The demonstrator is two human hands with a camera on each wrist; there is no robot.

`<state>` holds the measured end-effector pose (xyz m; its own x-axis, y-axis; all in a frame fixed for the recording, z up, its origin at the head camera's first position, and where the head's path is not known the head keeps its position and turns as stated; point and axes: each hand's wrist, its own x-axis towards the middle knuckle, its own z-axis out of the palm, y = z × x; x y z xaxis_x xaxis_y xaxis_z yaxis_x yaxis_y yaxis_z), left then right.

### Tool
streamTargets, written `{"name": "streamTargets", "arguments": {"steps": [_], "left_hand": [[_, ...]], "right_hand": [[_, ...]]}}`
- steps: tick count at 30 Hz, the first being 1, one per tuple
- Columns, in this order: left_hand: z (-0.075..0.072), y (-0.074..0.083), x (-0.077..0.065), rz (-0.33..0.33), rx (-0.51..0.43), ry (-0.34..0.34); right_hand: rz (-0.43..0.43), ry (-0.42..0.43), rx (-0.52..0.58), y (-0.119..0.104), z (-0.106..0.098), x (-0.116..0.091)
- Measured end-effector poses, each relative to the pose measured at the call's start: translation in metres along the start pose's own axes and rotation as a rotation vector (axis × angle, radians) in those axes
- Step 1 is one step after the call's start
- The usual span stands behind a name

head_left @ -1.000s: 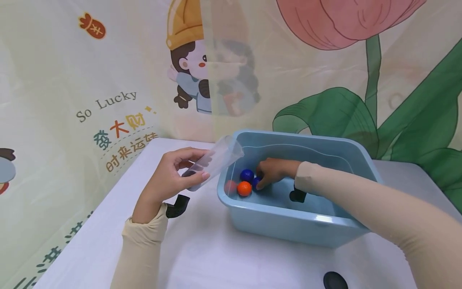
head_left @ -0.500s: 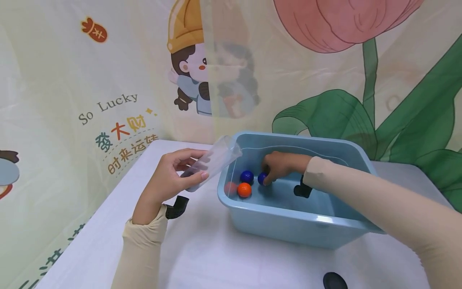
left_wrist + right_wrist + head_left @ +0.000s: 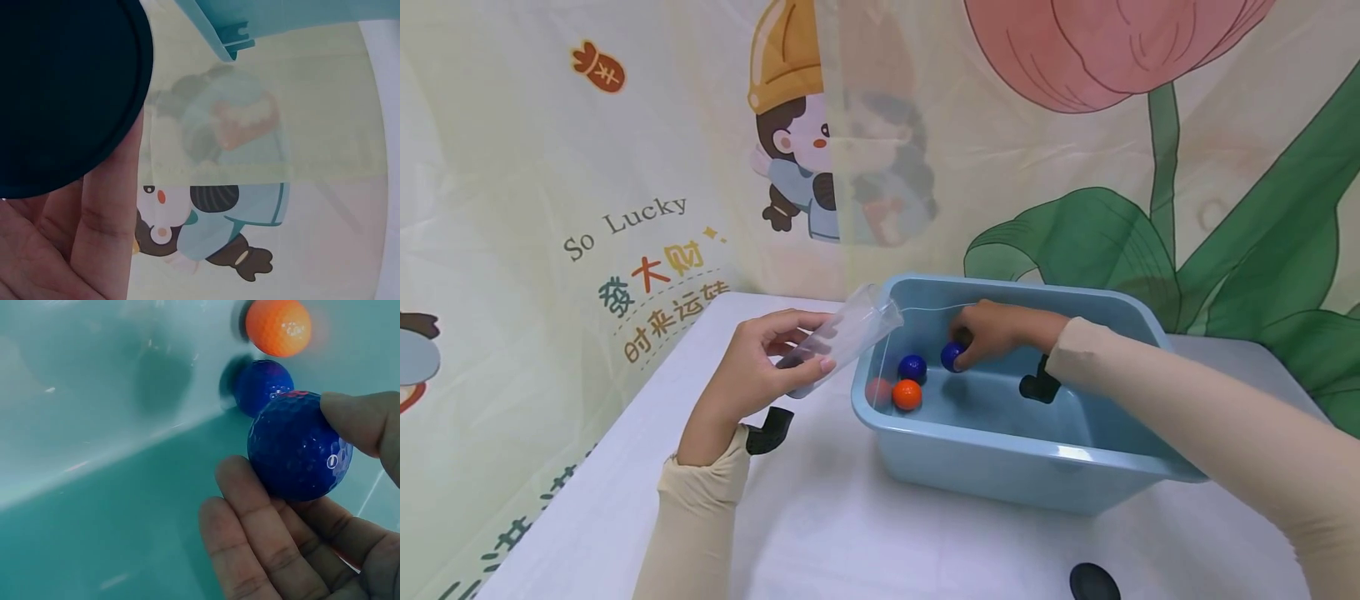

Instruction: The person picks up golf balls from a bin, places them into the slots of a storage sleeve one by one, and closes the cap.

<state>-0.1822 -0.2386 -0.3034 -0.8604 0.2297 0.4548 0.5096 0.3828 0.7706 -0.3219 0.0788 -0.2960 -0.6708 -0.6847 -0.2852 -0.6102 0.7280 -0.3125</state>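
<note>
My left hand [image 3: 748, 371] holds a clear plastic tube [image 3: 853, 329], tilted with its far end over the left rim of a blue basin [image 3: 992, 462]. The tube's dark round base [image 3: 69, 94] fills a corner of the left wrist view. Inside the basin, my right hand [image 3: 1000, 327] pinches a blue golf ball [image 3: 300, 447] between thumb and fingers, raised off the floor. Another blue golf ball [image 3: 912, 368] and an orange golf ball [image 3: 907, 395] lie together on the basin floor at the left.
A black round disc [image 3: 1094, 582] lies on the white table [image 3: 850, 533] near the front edge. Behind the table hangs a printed cloth [image 3: 1037, 167]. The orange ball's reflection shows on the basin's left wall. Black straps sit on both wrists.
My right hand has lifted the blue golf ball and moved it slightly right, away from the other two balls. The left hand and tube stay nearly still.
</note>
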Motion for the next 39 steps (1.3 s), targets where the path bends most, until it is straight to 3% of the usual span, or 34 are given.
{"name": "streamTargets", "arguments": {"steps": [19,39], "left_hand": [[0.001,-0.001,0.000,-0.071,0.002,0.008],[0.002,-0.003,0.001,-0.074,0.039,0.009]], "right_hand": [[-0.130,0.105,0.027,-0.004,-0.012,-0.012],[-0.162,0.242,0.109,-0.019,-0.020,-0.033]]}}
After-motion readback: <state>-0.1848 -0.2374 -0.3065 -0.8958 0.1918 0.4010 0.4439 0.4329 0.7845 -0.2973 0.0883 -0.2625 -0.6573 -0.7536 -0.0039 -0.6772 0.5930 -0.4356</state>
